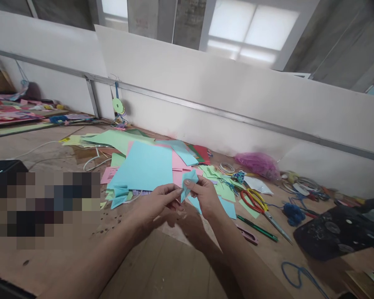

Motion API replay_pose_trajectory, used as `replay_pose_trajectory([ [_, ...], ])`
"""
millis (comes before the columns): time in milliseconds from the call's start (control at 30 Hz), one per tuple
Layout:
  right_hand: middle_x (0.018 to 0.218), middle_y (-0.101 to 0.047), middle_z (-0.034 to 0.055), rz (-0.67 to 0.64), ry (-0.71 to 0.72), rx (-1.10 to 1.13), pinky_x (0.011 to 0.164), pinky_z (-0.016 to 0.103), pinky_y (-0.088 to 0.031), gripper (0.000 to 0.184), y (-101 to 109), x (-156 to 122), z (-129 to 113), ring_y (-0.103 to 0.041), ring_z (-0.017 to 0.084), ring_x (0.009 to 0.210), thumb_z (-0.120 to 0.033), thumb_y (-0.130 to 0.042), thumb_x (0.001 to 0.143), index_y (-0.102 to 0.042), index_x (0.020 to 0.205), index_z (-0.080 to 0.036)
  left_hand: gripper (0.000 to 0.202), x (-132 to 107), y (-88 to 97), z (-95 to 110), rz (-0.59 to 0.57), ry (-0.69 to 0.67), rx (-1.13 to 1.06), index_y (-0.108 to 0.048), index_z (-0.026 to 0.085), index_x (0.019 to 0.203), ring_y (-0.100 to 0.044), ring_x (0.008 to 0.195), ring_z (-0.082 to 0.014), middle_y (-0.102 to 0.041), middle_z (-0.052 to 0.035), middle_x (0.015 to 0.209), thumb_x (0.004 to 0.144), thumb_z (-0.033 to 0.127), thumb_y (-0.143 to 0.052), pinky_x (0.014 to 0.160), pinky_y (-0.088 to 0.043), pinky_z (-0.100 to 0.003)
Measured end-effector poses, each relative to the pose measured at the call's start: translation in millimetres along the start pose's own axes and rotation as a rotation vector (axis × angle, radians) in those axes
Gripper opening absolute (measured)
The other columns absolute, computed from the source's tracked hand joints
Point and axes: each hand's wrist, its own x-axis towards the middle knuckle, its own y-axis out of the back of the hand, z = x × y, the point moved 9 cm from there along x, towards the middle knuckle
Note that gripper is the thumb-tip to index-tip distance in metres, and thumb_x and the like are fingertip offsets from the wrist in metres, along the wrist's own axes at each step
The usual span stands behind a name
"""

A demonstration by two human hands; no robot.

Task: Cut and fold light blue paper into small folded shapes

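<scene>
worktop (56, 261): brown, with small dark spots toward the left. coloured paper sheets (149, 166) overlap across the middle. at right: scissors (269, 217), open end of handles rearward, beside a slim green tool (257, 228) and a pink tool (248, 236); crumpled pink plastic (257, 165) behind; black device (327, 232).

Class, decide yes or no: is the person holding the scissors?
No, the scissors lie on the table, apart from the left hand and right hand.

My folded ppr (190, 174), lt. blue; lg. sheet (149, 166), same hue (or v. near it). Scissors (266, 211): handles red-orange & yellow, blades silver-grey. Plastic bag (258, 165), pink-purple. Slim tool (258, 228), green.
</scene>
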Motion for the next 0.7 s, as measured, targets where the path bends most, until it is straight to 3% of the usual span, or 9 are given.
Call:
replay_pose_trajectory([
  [100,0.056,-0.052,-0.0041,0.014,0.016,0.051,0.051,0.024,-0.030,0.022,2.2,1.2,-1.7,-0.039,0.009,0.051,-0.031,-0.077,0.067,-0.062,0.067,-0.017,0.032,-1.3,-6.2,-4.9,-0.058,0.043,-0.134,-0.061,0.019,0.082,-0.061,0.054,-0.0156,-0.066,-0.0037,0.067,0.080,0.051,-0.063,0.045,-0.044,-0.023],
  [300,0.055,-0.052,-0.0047,0.050,0.050,0.112,0.049,0.024,-0.031,0.023,5.6,3.4,-2.5,-0.038,0.008,0.048,-0.034,-0.078,0.066,-0.063,0.070,-0.017,0.025,-0.3,-3.4,-2.3,-0.028,0.007,-0.205,-0.066,0.016,0.078,-0.061,0.057,-0.0097,-0.068,-0.0038,0.073,0.077,0.041,-0.071,0.059,-0.045,-0.020],
  [467,0.062,-0.056,-0.0036,0.075,0.059,0.084,0.050,0.025,-0.034,0.024,8.3,3.7,-1.4,-0.042,0.009,0.048,-0.037,-0.075,0.069,-0.064,0.075,-0.018,0.030,1.4,-5.7,-5.1,-0.041,0.005,-0.178,-0.066,0.016,0.074,-0.059,0.056,-0.0112,-0.067,-0.0049,0.071,0.080,0.045,-0.067,0.058,-0.044,-0.022],
  [700,0.055,-0.049,-0.0058,0.118,0.086,0.120,0.050,0.024,-0.031,0.023,9.5,2.7,-5.9,-0.039,0.008,0.049,-0.033,-0.078,0.066,-0.062,0.068,-0.017,0.029,2.5,-5.7,-2.1,-0.028,-0.017,-0.145,-0.064,0.017,0.072,-0.058,0.057,-0.0114,-0.065,-0.0034,0.069,0.079,0.045,-0.067,0.057,-0.044,-0.022],
])
